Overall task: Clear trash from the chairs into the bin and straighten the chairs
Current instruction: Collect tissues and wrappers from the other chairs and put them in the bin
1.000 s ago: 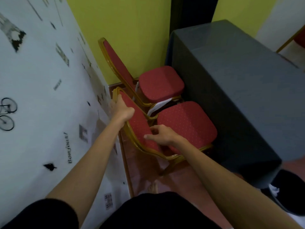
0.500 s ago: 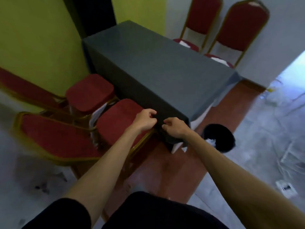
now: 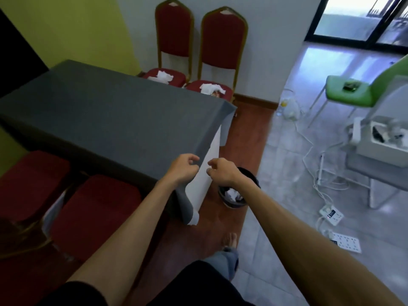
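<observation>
Hands, two, hover loosely curled and empty at the near corner of the grey-clothed table (image 3: 106, 115): left hand (image 3: 184, 168) over the cloth edge, right hand (image 3: 221, 172) beside it. Below the right hand stands one black bin (image 3: 237, 191) (white scraps inside). Beyond both hands, two red chairs (image 3: 199, 45) each carry crumpled tissue (image 3: 208, 88); two more red seats (image 3: 92, 208) sit left of the left hand. Floor: grey tile, red-brown strip.

A grey-clothed surface (image 3: 106, 115) stands by yellow-green (image 3: 72, 29) and white walls (image 3: 273, 45), on a red-brown floor strip (image 3: 247, 138) beside pale tiles (image 3: 284, 173) lit through a glass door (image 3: 357, 18).
</observation>
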